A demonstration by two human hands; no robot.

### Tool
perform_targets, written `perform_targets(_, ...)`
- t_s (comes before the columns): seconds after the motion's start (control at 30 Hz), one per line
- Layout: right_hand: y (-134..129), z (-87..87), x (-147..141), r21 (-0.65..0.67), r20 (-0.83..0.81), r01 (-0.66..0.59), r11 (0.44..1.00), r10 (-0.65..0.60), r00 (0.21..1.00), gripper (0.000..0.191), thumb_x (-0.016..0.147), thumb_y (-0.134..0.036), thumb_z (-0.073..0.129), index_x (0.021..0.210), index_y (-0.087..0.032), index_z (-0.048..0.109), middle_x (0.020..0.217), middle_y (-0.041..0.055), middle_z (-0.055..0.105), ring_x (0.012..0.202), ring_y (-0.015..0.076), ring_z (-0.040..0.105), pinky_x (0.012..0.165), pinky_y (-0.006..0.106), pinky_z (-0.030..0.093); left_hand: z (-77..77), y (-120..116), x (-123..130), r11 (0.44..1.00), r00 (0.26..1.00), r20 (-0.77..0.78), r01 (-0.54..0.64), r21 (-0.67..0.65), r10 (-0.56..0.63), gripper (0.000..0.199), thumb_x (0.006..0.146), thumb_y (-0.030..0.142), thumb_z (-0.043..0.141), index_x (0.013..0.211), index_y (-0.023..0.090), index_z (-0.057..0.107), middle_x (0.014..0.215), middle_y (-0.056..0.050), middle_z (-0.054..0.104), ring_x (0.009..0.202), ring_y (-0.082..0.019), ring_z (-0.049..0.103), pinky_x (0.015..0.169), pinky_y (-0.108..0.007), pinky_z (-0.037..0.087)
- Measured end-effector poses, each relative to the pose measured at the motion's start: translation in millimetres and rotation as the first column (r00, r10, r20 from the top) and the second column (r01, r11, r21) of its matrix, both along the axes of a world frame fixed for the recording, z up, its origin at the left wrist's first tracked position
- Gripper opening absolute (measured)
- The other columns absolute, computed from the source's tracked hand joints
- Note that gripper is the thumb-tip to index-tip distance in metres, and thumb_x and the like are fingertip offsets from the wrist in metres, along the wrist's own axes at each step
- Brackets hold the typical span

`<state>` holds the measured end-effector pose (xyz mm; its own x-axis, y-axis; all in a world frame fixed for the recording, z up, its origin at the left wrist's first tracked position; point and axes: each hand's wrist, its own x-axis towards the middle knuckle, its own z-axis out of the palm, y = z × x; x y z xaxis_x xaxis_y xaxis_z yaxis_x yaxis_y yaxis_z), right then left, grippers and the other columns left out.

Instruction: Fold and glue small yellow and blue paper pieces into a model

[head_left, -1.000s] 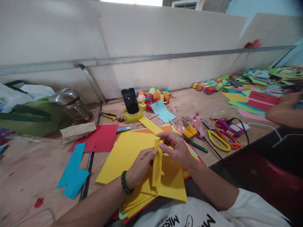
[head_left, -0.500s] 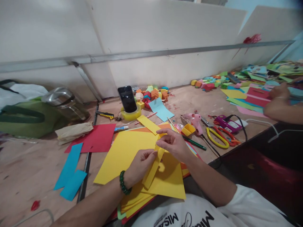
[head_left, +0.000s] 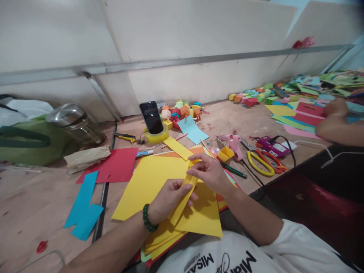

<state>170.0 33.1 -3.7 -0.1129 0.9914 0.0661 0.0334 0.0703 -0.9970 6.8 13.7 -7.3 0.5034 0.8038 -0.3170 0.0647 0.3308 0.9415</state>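
Between my two hands is a folded yellow paper strip (head_left: 181, 206), slanting over a stack of coloured paper sheets (head_left: 142, 178) whose top ones are yellow. My left hand (head_left: 172, 197) is closed around the strip's middle, thumb on top and fingertips showing beyond its right edge. Higher up, my right hand (head_left: 209, 172) pinches the strip's far end between thumb and fingers. Just past that end a flat yellow strip (head_left: 178, 148) lies on the stack. A small open yellow paper box (head_left: 225, 154) sits beyond my right hand.
A pink glue gun (head_left: 234, 143), yellow-handled scissors (head_left: 260, 163) and a purple power adapter (head_left: 273, 146) lie to the right. A phone (head_left: 152, 116) leans in a tape roll (head_left: 156, 135). Blue strips (head_left: 85, 201) lie left. At far right is another person's hand (head_left: 335, 108).
My left hand's fingers have moved under the yellow strip, so their tips now show past its right edge. My right hand keeps its pinch at the far end. The view has shifted slightly.
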Motion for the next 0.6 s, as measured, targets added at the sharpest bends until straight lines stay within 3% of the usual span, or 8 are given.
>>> perform_targets(0.2, 1.1, -3.5, 0.5, 0.041, 0.024, 0.005, 0.999, -0.006, 1.0, 0.031, 0.069, -0.03, 0.072, 0.095, -0.02, 0.059, 0.062, -0.0031, 0.066, 0.051, 0.0118, 0.058, 0.051, 0.023, 0.045, 2.8, -2.1, 1.4, 1.0, 1.0, 0.012, -0.016, -0.012, 0.016, 0.055, 0.067, 0.065, 0.067, 0.065, 0.01, 0.071, 0.047, -0.004, 0.061, 0.046, -0.011, 0.054, 0.051, -0.023, 0.043)
perform_targets(0.4, 0.7, -4.3, -0.5, 0.053, 0.013, -0.004, 0.999, 0.003, 1.0, 0.029, 0.071, -0.03, 0.069, 0.095, -0.02, 0.058, 0.063, -0.003, 0.066, 0.052, 0.0124, 0.058, 0.052, 0.024, 0.045, 4.3, -5.9, 2.2, 0.993, 0.998, 0.013, -0.066, -0.093, 0.067, 0.064, 0.07, 0.071, 0.059, 0.07, 0.009, 0.071, 0.05, -0.006, 0.063, 0.042, -0.012, 0.053, 0.042, -0.023, 0.043)
perform_targets(0.6, -0.8, -0.7, -1.1, 0.03, -0.025, -0.01, 0.999, 0.011, 1.0, 0.033, 0.072, -0.032, 0.069, 0.099, -0.019, 0.055, 0.061, -0.0044, 0.063, 0.052, 0.0111, 0.056, 0.051, 0.023, 0.042, 5.7, -5.0, 0.0, 0.998, 0.998, 0.04, -0.055, -0.031, 0.057, 0.059, 0.072, 0.066, 0.06, 0.069, 0.008, 0.072, 0.054, -0.009, 0.067, 0.047, -0.014, 0.057, 0.05, -0.024, 0.047)
